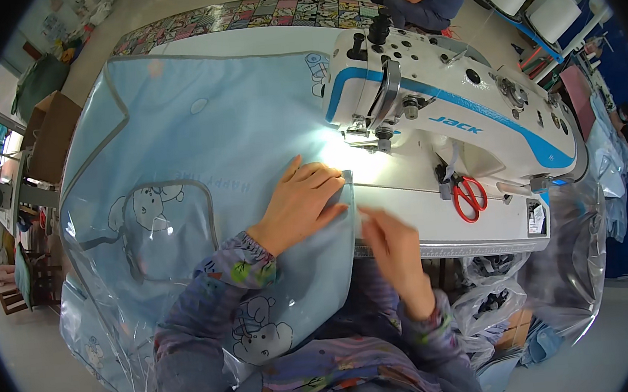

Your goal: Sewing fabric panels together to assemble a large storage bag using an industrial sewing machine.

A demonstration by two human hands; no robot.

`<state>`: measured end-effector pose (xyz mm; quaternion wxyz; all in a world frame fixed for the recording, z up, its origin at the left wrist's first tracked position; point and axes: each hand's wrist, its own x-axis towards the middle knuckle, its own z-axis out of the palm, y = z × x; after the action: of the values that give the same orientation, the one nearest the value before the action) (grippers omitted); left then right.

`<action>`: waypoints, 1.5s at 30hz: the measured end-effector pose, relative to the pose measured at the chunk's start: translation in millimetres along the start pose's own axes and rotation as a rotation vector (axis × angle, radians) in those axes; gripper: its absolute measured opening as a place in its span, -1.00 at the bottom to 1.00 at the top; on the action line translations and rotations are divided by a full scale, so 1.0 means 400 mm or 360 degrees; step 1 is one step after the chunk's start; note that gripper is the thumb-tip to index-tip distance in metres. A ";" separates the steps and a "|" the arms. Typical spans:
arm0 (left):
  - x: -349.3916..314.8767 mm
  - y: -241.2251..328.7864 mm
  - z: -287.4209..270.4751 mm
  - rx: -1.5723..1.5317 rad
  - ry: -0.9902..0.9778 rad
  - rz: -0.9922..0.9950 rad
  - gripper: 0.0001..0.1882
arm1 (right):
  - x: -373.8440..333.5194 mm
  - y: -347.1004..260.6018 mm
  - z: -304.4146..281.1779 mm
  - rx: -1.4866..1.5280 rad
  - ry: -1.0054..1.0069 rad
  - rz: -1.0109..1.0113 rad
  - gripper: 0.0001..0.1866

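The blue cloth (254,111) lies over the counter (427,212), left of the machine (463,112), and drapes down its near side, the left hand (298,203) pressed flat on it with fingers slightly parted; the right hand (394,255) is blurred beside its right edge, so whether it grips anything I cannot tell. To do this well, it seems best to smooth that edge straight with light, even pressure, let the draped part hang slack, and leave fingertips clear of the lit needle area (362,160)
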<state>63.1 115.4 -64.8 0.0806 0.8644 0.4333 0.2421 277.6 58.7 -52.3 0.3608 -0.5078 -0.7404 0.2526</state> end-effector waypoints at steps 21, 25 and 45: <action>0.055 -0.052 0.032 0.0267 0.0063 -0.0092 -0.65 | 0.224 0.155 0.060 -0.0803 -0.0027 -0.0335 -0.75; 0.066 -0.071 0.042 0.0357 0.0118 -0.0092 -0.69 | 0.231 0.153 0.066 -0.0814 0.0010 -0.0343 -0.80; -0.623 0.359 -0.118 0.0088 -0.0357 -0.0960 -0.28 | -0.222 0.171 0.223 0.1514 -0.1019 0.0815 -0.44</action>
<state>15.5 -171.9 -60.4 0.1726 0.7202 0.6647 0.0985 265.9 -0.7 -182.4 0.2358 -0.3521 -0.4732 0.7723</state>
